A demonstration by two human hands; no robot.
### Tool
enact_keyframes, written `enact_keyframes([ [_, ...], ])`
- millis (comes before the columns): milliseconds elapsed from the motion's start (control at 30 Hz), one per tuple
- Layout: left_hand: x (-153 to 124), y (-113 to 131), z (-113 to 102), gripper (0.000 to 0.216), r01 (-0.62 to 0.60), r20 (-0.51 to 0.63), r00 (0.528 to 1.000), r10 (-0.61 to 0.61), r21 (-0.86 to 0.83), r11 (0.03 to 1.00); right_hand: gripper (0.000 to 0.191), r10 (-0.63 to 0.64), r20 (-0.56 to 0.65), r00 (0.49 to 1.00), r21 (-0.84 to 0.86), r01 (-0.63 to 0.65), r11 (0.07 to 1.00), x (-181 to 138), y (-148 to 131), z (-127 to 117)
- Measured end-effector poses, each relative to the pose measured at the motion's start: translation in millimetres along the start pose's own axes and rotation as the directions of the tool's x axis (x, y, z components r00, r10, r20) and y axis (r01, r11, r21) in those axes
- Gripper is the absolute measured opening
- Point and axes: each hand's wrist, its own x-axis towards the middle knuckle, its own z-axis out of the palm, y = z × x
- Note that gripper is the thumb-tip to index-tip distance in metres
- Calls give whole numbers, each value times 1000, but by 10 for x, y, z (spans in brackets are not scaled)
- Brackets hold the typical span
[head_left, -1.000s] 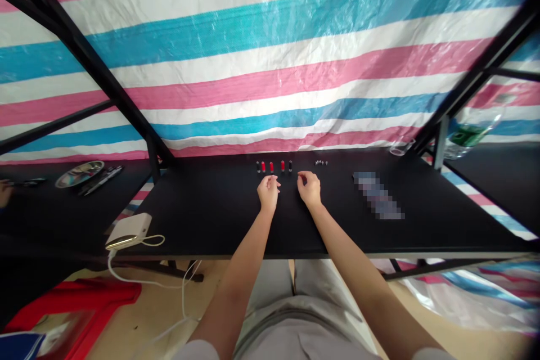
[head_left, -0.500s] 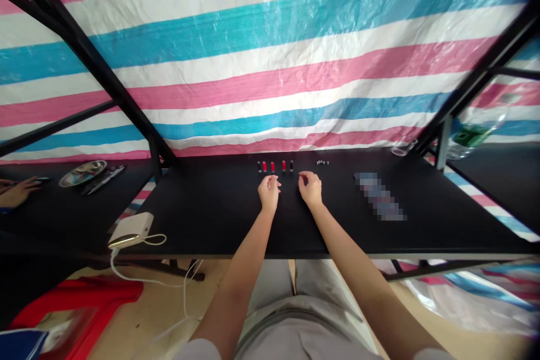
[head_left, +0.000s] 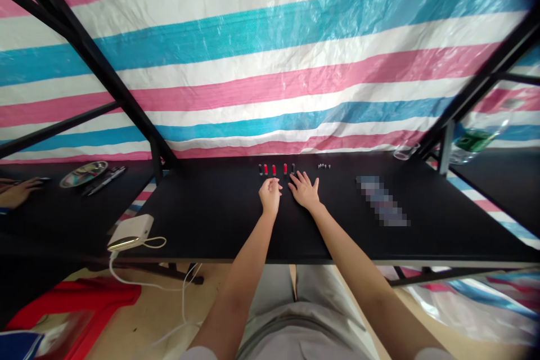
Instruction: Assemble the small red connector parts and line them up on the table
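Just below row of upright glossy red-and-black tubes point(head_left: 276, 169): left hand point(head_left: 270, 196) curled closed, empty; right hand point(head_left: 304, 191) splayed open, empty.

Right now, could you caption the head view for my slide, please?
Left hand and right hand near small red and black tubes on a black table.

Striped tarp point(head_left: 270, 67), white power bank point(head_left: 130, 233), metal tray point(head_left: 83, 174)

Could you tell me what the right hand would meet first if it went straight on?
The right hand seems headed for the dark tube at the right end of the upright row, though depth is unclear and the neighbouring red tube could come first.
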Motion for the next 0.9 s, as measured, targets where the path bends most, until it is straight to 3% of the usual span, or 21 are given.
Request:
enact_keyframes([
  [133,4,19,7,24,14,-5,1000,-14,-18,1000,43,1,44,999,-16,-1,1000,69,-26,-1],
  [267,-3,28,6,24,16,-3,1000,-16,-14,1000,43,-7,-1,1000,9,7,1000,67,-32,16],
  [400,-5,9,-1,25,11,-1,1000,-11,-3,1000,35,1,-168,986,85,13,996,7,-16,12],
  [500,0,-19,0,26,5,5,1000,-5,2,1000,26,13,-329,944,164,43,986,-46,10,-26],
  [600,0,-34,11,27,16,44,999,-16,-7,1000,18,-2,-410,912,233,107,967,-91,22,-72],
  [733,-17,-12,27,31,24,118,993,-17,-56,998,17,-88,-403,911,356,244,902,-132,-10,-110],
  [900,-23,0,25,42,22,119,993,-9,-108,994,20,-186,-378,907,468,360,807,-166,-79,-134],
])
